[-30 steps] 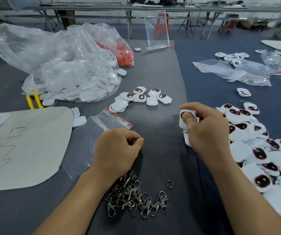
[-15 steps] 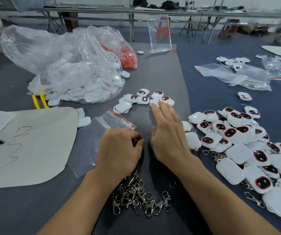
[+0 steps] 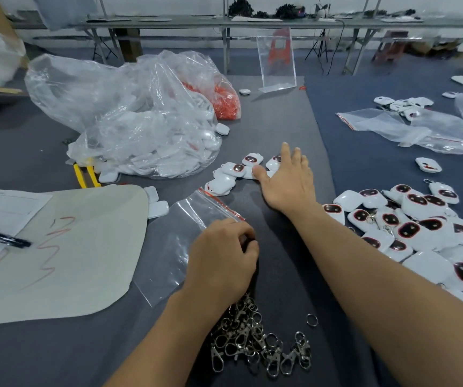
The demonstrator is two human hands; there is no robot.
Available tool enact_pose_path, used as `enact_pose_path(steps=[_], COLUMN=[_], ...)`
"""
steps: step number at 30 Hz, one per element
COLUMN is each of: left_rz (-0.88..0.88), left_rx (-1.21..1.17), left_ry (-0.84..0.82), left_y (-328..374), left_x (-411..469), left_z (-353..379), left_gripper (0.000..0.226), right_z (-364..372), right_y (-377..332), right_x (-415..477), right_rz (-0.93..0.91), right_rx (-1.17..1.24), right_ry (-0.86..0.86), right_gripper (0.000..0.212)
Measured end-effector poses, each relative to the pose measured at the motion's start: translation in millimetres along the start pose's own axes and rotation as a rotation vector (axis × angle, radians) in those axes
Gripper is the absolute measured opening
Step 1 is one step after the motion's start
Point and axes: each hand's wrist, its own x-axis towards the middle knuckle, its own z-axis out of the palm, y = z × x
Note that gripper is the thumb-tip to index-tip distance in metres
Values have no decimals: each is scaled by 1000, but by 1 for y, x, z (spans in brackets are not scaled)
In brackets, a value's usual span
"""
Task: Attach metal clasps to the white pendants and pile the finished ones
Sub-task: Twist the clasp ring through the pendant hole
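Note:
Several loose white pendants (image 3: 238, 169) with dark red-rimmed faces lie at the table's middle. My right hand (image 3: 286, 180) reaches over them with straight, spread fingers, its thumb and fingertips touching them. A large pile of finished pendants (image 3: 420, 227) with clasps lies to the right of my right forearm. Near the front edge is a heap of metal clasps (image 3: 255, 342). My left hand (image 3: 222, 258) rests at the heap's far end, fingers curled and fingertips pinched on a small clasp that is mostly hidden.
A big clear bag of white pendants (image 3: 141, 127) and a bag of orange bits (image 3: 224, 101) sit at the back left. An empty zip bag (image 3: 185, 236), beige sheet (image 3: 65, 252), pen (image 3: 1, 238) and yellow pliers (image 3: 85, 174) lie left. A loose ring (image 3: 311, 320) lies by the clasps.
My right hand let go of a pendant at the finished pile, then swung left and forward onto the loose pendants with its fingers straightened. My left hand stayed in place.

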Motion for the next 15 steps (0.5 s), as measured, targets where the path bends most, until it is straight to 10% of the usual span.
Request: enact_pose_path(steps=[15], left_rz=[-98], left_rx=[106], left_ry=[21], left_y=[4], left_x=[2], left_z=[2], left_gripper=[15], right_z=[5], right_y=[-29], right_x=[13], right_rz=[-514], right_rx=[-130], right_ry=[-270], right_gripper=[62])
